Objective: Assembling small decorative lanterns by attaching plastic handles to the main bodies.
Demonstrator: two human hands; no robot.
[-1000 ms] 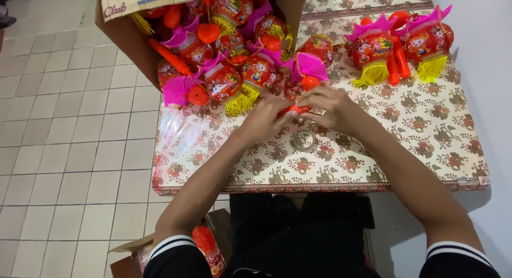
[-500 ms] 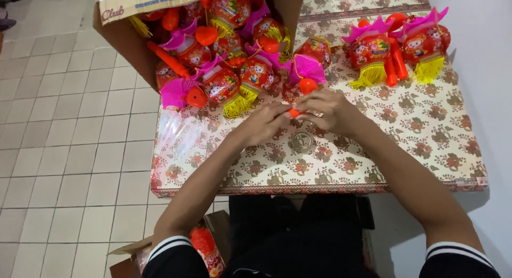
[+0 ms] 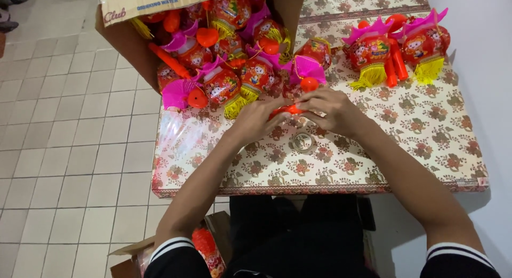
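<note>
Left hand (image 3: 258,118) and right hand (image 3: 330,108) both pinch an orange stick (image 3: 286,109) above the table (image 3: 426,134).

Both hands — left hand (image 3: 260,119), right hand (image 3: 332,108) — have edged up the table toward the lanterns (image 3: 234,81).
</note>
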